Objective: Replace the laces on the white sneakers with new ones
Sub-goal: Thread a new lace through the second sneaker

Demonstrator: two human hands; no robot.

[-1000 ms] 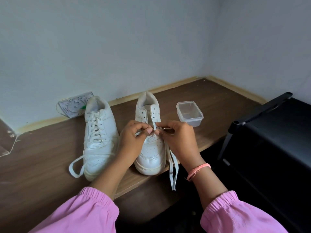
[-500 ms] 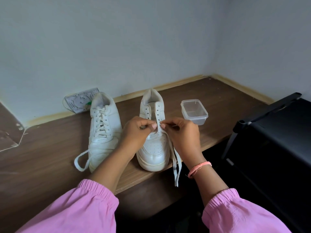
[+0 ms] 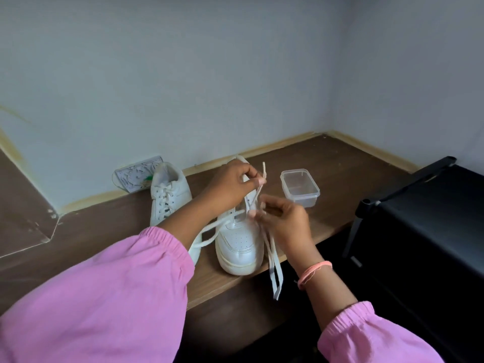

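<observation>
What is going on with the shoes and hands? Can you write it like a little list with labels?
left shoe: white sneaker, already laced, on the wooden shelf
right shoe: white sneaker, only its lowest holes laced
lace: white lace, loose ends hang over the shelf edge
left hand: left hand pinches the lace tip, lifted above the shoe
right hand: right hand pinches the lace lower down
box: clear plastic box, right of the shoes, looks empty

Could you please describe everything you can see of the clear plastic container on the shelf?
The small clear plastic container is rectangular with rounded corners and a thicker rim. It has no lid and looks empty. It stands upright on the brown wooden shelf, just right of the sneaker being laced; nothing touches it.
</observation>
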